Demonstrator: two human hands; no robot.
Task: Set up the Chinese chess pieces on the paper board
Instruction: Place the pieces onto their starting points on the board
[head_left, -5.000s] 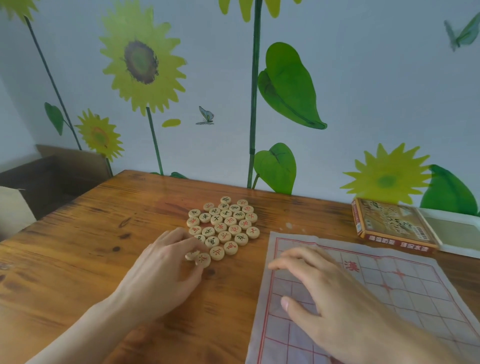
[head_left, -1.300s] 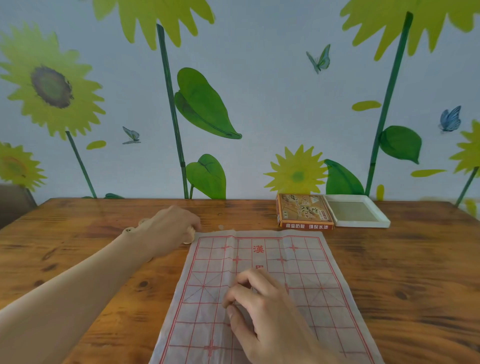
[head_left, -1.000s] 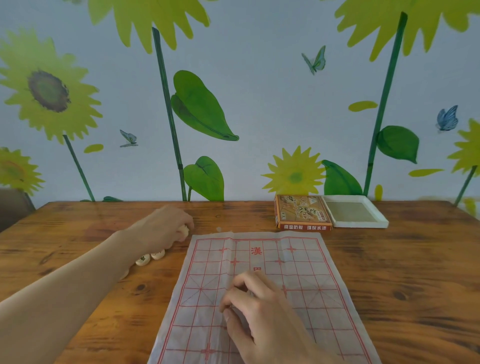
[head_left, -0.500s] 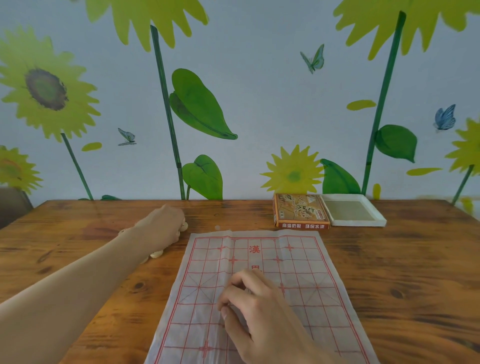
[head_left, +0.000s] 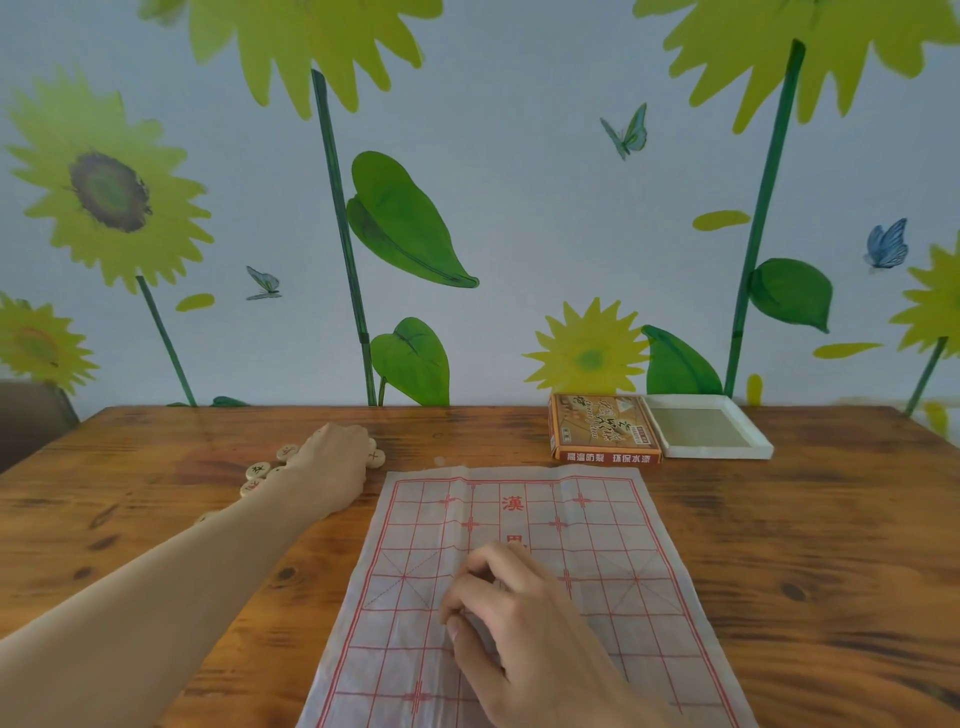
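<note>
**Hands on board and pieces**

So, left hand (head_left: 332, 470) lies over the chess pieces (head_left: 258, 470) at far left of the table (head_left: 805, 545); finger state cannot tell. Right hand (head_left: 514, 629) rests on the paper board (head_left: 613, 525) at near centre, fingers curled, tips pressed together on the sheet. Box (head_left: 605, 434) and tray (head_left: 709, 426) sit far right, touching.

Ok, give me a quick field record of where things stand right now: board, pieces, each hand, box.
board: paper board flat on the wooden table, no piece visible on it
pieces: chess pieces on the table left of the board, partly hidden by the left hand
left hand: left hand over the pieces, grip hidden
right hand: right hand on the board, fingers curled; a held piece cannot be seen
box: printed box and white tray beyond the board
</note>
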